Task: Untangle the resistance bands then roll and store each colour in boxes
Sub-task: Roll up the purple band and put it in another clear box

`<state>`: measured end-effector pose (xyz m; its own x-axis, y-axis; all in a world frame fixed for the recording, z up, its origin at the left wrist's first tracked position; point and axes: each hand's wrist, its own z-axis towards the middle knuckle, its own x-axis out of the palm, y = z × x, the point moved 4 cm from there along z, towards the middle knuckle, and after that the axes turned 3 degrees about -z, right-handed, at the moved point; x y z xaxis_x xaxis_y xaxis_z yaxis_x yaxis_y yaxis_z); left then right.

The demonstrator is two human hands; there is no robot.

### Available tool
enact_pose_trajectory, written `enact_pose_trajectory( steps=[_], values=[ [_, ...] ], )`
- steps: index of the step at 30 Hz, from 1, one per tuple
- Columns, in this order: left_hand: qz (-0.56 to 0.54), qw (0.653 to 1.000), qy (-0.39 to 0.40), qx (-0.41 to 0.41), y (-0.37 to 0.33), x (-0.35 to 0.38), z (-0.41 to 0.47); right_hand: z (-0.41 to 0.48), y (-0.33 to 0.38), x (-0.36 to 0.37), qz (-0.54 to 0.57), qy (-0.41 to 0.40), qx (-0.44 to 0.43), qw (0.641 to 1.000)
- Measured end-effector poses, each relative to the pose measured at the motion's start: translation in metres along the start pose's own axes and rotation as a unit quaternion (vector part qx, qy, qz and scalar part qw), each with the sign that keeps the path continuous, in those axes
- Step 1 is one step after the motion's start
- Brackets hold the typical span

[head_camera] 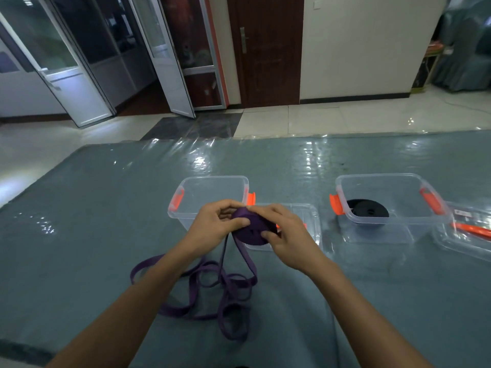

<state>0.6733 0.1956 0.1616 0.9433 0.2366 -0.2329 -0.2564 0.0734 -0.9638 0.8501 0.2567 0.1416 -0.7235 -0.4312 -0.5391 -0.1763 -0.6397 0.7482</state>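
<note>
Nearest me, on the grey-blue plastic-covered mat [79, 235], the unrolled tail [186, 313] of one flat purple resistance band lies in loose loops, feeding upward. Above it my two hands hold the wound part as a purple coil [248, 229]. My left hand [215, 224] pinches its left edge and my right hand [287, 235] curls round the right edge, probably to keep the winding tight. Just beyond stands one empty clear plastic box [212, 178] with orange latches, likely meant for purple. Well apart to the right, a second clear box [372, 176] holds one rolled black band [368, 208]. Two clear lids lie flat: the near lid [310, 216] behind my right hand, the far-right lid [467, 243] beside the second box.
</note>
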Motion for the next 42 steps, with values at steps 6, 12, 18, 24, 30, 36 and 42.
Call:
enact_pose_trajectory(
  steps=[6,12,18,24,30,36,42],
  values=[
    [-0.073,0.995,-0.067,0.027,0.007,0.002,-0.003,-0.002,-0.006,0.004,0.253,-0.104,0.095,0.957],
    [0.001,1.000,-0.015,0.017,0.006,-0.003,0.000,-0.002,-0.002,0.001,-0.029,-0.037,-0.006,0.999],
    [0.013,0.999,-0.011,0.037,0.001,0.004,0.003,0.007,0.001,-0.006,0.023,-0.044,-0.013,0.999],
    [-0.061,0.997,-0.041,0.022,0.006,0.004,-0.001,0.003,-0.007,-0.003,0.283,-0.151,0.108,0.941],
    [0.023,1.000,-0.003,0.014,0.010,0.000,-0.005,-0.002,-0.001,-0.001,-0.122,-0.030,-0.045,0.991],
    [-0.019,0.999,-0.037,0.032,0.003,0.000,-0.005,-0.001,-0.001,-0.005,0.052,-0.090,0.004,0.995],
    [-0.074,0.994,-0.082,0.028,0.009,-0.005,-0.007,-0.001,-0.005,0.005,0.314,-0.171,0.138,0.924]
  ],
)
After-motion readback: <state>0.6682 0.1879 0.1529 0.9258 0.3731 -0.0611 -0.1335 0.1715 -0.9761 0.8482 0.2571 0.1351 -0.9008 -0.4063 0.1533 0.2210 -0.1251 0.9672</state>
